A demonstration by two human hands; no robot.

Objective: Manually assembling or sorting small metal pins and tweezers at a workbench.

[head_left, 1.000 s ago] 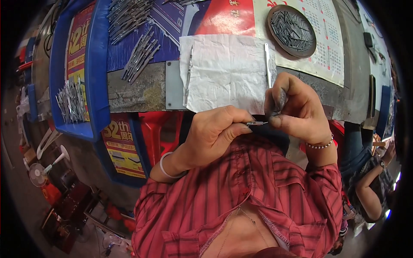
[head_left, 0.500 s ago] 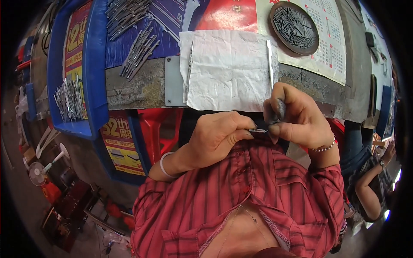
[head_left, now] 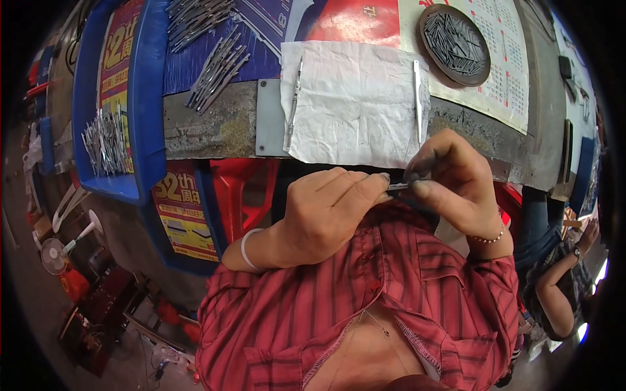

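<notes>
Over the table's near edge, my left hand point(head_left: 332, 208) is closed round a slim metal rod point(head_left: 398, 186), and only a short length shows past the fingertips. At the rod's right end, the grey-smudged thumb and forefinger of my right hand point(head_left: 460, 186) pinch it. My fingers hide its two ends. Just beyond my hands lies a crumpled white sheet point(head_left: 355, 111). On its left side rests a slender metal tool point(head_left: 293, 104), and on its right side a flat, tapered metal piece point(head_left: 418, 101).
A round brown dish point(head_left: 486, 73) of dark metal pins point(head_left: 453, 42) stands at the far right. Bundled slim metal tools point(head_left: 218, 68) lie left of the sheet. At left, a blue bin point(head_left: 147, 104) holds more metal pieces point(head_left: 105, 143). A red stool point(head_left: 241, 195) is below the table.
My left fingers have come further over the rod, covering more of it. My right hand's fingers have shifted and my hands are closer together. The view has moved slightly.
</notes>
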